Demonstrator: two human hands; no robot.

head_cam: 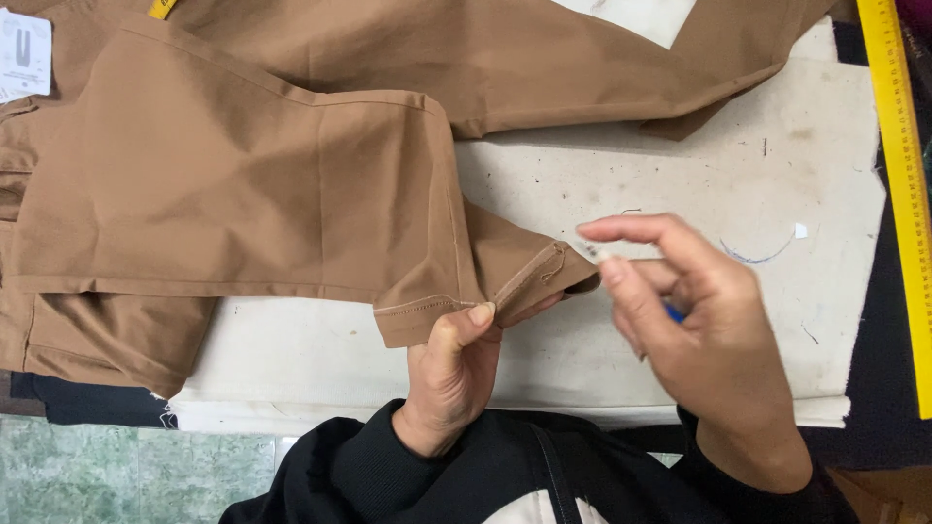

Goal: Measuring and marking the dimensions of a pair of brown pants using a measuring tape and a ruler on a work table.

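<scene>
Your left hand (451, 374) pinches the stitched hem corner of the brown cotton trouser leg (243, 194), thumb on top, fingers tucked under the cloth, so it's closed on the fabric. The hem edge runs diagonally up and to the right from that thumb, ending just short of your right hand (699, 330). The right hand is half-curled, forefinger and thumb nipped together on a small pale sliver (599, 254), too small to tell what it is; something blue (674, 312) peeks out inside the palm. That sliver sits just beside the hem's far tip, nearly touching, so the right hand is nearer the tip and the left holds the near corner. The leg's long axis lies away to the left of both hands, across the stained off-white padded table cover (680, 175). A white rectangular paper tag (23, 53) lies far up-left of the left hand on the trousers, with a small yellow label (161, 8) near it. A yellow ruler (903, 194) runs down the edge right of the right hand.
</scene>
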